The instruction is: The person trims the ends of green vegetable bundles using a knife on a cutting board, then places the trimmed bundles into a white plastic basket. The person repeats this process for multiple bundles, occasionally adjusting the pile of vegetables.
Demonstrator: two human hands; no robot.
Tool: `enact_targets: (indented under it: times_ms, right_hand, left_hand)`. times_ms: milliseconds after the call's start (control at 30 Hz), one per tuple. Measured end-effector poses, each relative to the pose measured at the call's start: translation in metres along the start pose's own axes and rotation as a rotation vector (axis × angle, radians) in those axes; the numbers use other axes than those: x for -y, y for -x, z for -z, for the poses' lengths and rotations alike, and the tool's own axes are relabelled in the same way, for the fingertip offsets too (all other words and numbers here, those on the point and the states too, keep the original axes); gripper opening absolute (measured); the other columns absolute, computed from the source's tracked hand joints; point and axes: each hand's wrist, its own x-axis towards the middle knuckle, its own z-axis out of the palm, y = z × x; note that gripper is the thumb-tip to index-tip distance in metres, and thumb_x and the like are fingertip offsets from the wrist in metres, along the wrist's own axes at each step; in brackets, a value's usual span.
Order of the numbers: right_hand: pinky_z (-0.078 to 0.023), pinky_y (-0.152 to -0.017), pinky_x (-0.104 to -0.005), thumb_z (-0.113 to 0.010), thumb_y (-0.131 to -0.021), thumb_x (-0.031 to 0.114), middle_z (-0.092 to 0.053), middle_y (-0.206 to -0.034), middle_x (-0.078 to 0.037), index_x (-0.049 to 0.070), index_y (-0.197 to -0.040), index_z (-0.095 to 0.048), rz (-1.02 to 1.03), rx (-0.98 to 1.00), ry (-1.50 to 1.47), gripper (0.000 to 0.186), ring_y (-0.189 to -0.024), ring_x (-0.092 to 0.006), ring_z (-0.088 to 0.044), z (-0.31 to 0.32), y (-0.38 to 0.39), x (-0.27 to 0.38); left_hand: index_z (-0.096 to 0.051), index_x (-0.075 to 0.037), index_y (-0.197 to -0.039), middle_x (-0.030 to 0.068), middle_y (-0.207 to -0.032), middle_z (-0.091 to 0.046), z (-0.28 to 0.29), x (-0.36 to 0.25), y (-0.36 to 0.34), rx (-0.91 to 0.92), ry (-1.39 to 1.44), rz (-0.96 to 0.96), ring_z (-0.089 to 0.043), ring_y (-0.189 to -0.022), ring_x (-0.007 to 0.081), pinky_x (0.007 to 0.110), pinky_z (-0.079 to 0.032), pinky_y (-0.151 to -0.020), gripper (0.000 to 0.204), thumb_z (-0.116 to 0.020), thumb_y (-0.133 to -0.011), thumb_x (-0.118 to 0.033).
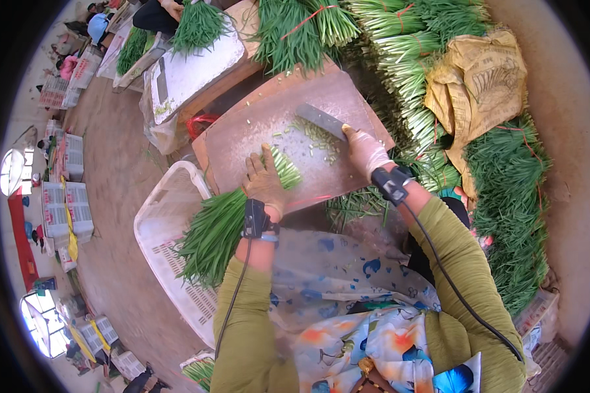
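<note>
Two hands are at work, one on each side of a single brown surface (233,147). The left hand (263,182) is clasped over one green bunch (213,226) of long-leaved stalks, fingers laid across it from above; whether they meet underneath is hidden. The bunch's pale cut ends show just right of that hand, resting on the surface, while its leaves spread down and left, over the rim of one white basket (158,226). The right hand (366,150), in a thin whitish glove, is closed around the handle of one knife (321,120), whose broad blade points up and left from the fist. Between the two hands lie chopped stalk bits (318,139), too many to count.

Two black wrist devices, one per wrist, sit just behind the hands, each with a dark cable. Right of the right hand rise stacked bundles (403,98), too overlapped to number, with one yellow-brown sack (482,82) on top. Beyond the left hand, up and left, is one white-topped board (206,56) bearing a second blade (162,82); at its far end a co-worker's hand (172,9) is near another green bundle (200,27).
</note>
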Motion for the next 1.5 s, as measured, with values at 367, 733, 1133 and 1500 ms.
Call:
enact_targets:
  times_ms: [367,733,1133,1500]
  right_hand:
    - [-0.051,-0.068,-0.0509,-0.058,-0.101,0.028,-0.065,-0.082,-0.024,0.006,-0.100,-0.063,0.146,-0.118,-0.240,0.023,-0.081,-0.0466,-0.063,-0.031,0.058,0.048]
    - [-0.051,-0.066,-0.0534,-0.057,-0.100,0.028,-0.064,-0.078,-0.025,0.006,-0.094,-0.061,0.090,-0.030,-0.199,0.023,-0.077,-0.0461,-0.064,-0.022,0.052,0.066]
    - [-0.050,-0.062,-0.0532,-0.059,-0.098,0.018,-0.063,-0.073,-0.025,0.005,-0.087,-0.060,0.137,-0.061,-0.222,0.017,-0.071,-0.0451,-0.065,-0.042,0.059,0.076]
    - [-0.052,-0.064,-0.0522,-0.058,-0.095,0.015,-0.066,-0.074,-0.025,0.003,-0.089,-0.062,0.067,0.122,-0.050,0.014,-0.072,-0.0447,-0.067,-0.032,0.036,0.084]
  left_hand:
    - [-0.057,-0.003,-0.120,0.0190,-0.119,-0.064,0.005,0.015,-0.037,0.165,0.269,0.122,-0.063,-0.114,0.0357,0.042,-0.053,-0.097,0.070,-0.089,-0.064,-0.029]
    - [-0.058,-0.003,-0.119,0.0201,-0.117,-0.066,0.009,0.018,-0.040,0.186,0.258,0.118,-0.065,-0.112,0.0357,0.042,-0.053,-0.096,0.071,-0.089,-0.064,-0.034]
    - [-0.059,-0.003,-0.121,0.0196,-0.117,-0.067,0.000,0.021,-0.040,0.149,0.319,0.132,-0.065,-0.112,0.0360,0.044,-0.054,-0.095,0.075,-0.090,-0.062,-0.036]
    - [-0.059,0.001,-0.117,0.0225,-0.112,-0.069,0.007,0.024,-0.044,0.194,0.414,0.140,-0.067,-0.108,0.0375,0.043,-0.055,-0.092,0.074,-0.091,-0.061,-0.034]
